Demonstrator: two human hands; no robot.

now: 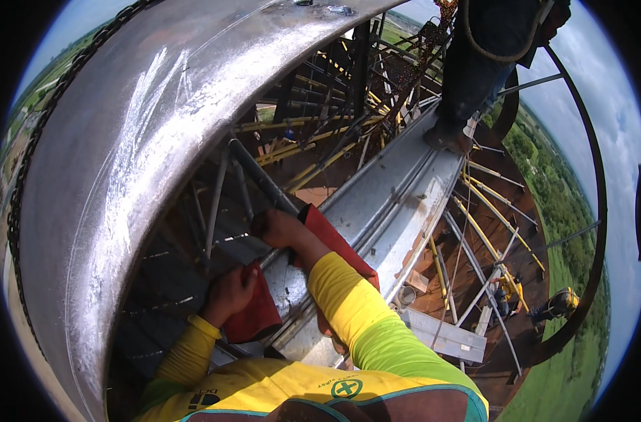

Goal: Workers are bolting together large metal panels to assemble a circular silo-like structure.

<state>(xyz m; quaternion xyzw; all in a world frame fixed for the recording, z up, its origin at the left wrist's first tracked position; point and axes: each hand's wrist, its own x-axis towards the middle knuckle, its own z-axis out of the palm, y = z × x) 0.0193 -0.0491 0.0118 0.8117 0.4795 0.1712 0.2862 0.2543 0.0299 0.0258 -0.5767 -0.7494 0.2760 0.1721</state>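
I am above a long grey metal walkway plank (376,204). My left hand (229,294) is curled at the edge of a stiff red piece (255,309), cloth or leather by its look, with the thumb side along its upper rim. Ahead of it, my right hand (277,228) is closed in a fist beside a grey steel pipe (264,179). What that hand may hold is hidden in shadow. Under my right forearm lies a second red piece (338,246), partly covered by my yellow sleeve. Neither piece shows its exact kind.
On my left rises a large curved steel plate (88,183), with a chain (35,148) along its outer edge. Farther along the plank stands a person's boot (447,133). Yellow and grey scaffold tubes (492,232) cross far below, where workers (510,292) are. A curved rail (591,141) bounds the right.
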